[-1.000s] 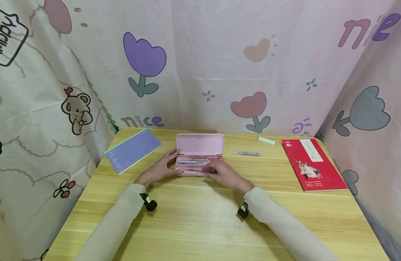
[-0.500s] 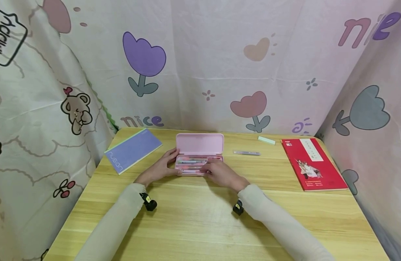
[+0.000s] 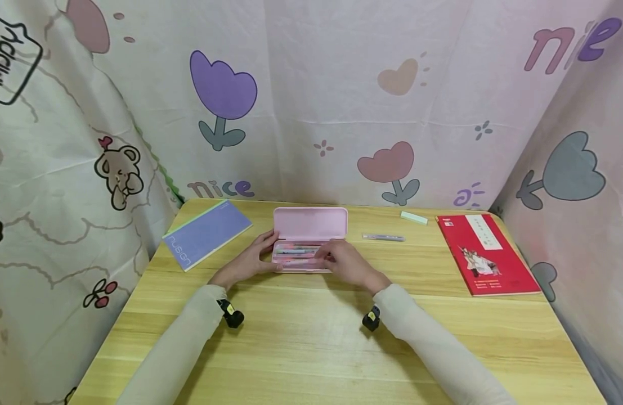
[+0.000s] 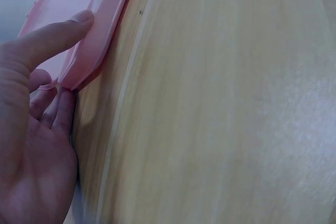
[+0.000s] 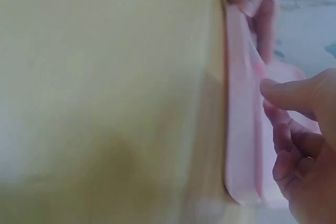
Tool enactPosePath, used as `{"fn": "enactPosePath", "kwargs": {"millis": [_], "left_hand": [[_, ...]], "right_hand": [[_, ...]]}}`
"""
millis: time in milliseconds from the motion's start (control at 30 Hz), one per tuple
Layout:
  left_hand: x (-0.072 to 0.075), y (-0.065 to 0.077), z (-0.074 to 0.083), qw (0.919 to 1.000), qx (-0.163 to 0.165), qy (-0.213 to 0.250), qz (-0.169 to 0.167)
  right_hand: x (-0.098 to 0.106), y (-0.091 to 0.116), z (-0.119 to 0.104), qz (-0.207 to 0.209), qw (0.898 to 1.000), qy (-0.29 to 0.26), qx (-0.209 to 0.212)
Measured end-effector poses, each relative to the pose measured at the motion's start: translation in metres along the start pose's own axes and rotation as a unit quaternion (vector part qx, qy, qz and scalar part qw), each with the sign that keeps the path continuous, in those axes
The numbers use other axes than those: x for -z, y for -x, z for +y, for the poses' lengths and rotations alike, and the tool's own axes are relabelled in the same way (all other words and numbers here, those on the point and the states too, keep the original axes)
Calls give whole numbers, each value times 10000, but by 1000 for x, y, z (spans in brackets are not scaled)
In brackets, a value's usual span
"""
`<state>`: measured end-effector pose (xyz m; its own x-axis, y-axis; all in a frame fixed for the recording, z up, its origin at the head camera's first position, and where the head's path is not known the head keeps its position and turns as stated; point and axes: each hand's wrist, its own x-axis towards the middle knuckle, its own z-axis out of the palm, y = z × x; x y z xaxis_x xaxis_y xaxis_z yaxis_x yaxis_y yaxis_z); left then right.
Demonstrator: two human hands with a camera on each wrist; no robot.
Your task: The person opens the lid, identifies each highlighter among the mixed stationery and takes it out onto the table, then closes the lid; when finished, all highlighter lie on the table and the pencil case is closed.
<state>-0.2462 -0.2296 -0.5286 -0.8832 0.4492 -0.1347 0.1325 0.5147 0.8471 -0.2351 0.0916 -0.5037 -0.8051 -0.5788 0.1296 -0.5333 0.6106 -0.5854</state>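
Note:
An open pink pencil case (image 3: 311, 224) stands on the table, its lid raised at the back and several pens (image 3: 293, 251) lying inside. My left hand (image 3: 247, 261) grips the case's left end, thumb at the front and fingers behind; the left wrist view shows the thumb (image 4: 79, 22) pressed on the pink wall. Over the right half of the case, my right hand (image 3: 348, 263) pinches the end of a slim pinkish pen (image 3: 297, 262) between thumb and fingertips. In the right wrist view the thumb (image 5: 286, 94) meets the index finger just above the rim. The right hand hides that part of the case.
A grey pen (image 3: 384, 238) and a pale green stick-like block (image 3: 414, 218) lie to the right of the case. Farther right is a red book (image 3: 485, 256). At the left lies a blue notebook (image 3: 207, 233). A printed curtain (image 3: 311, 101) hangs behind the wooden table (image 3: 301, 349).
My right hand dipped left into the front of the case, then lifted slightly and shifted right with a pen at its fingertips. The left hand has stayed on the case.

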Motion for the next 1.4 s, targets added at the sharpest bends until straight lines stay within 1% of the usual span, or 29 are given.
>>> {"fn": "enactPosePath", "kwargs": {"millis": [100,167,300,467,633,767,833,1033,1167,1400], "left_hand": [[0,1,0,10000,-4,-31,28],[-1,1,-1,10000,-17,-48,54],[-1,2,0,9999,-61,-74,78],[-1,2,1,9999,-20,-96,75],[-1,1,1,9999,-30,-103,62],[-1,0,1,9999,-47,-123,58],[-1,0,0,9999,-45,-153,68],[-1,0,0,9997,-39,-219,60],[-1,1,0,9997,-98,-216,70],[0,1,0,9997,-27,-217,77]], "right_hand": [[14,4,6,328,9992,-226,-89],[24,8,13,458,9976,-442,-280],[45,23,31,747,9920,-753,-690],[67,44,57,1151,9843,-770,-1093],[80,64,79,1264,9789,-680,-1455],[86,81,92,1277,9759,-604,-1663],[87,88,98,1274,9758,-538,-1692],[85,103,114,1349,9740,-255,-1801],[85,108,123,1389,9712,-253,-1920],[87,108,134,1290,9683,-441,-2093]]}}
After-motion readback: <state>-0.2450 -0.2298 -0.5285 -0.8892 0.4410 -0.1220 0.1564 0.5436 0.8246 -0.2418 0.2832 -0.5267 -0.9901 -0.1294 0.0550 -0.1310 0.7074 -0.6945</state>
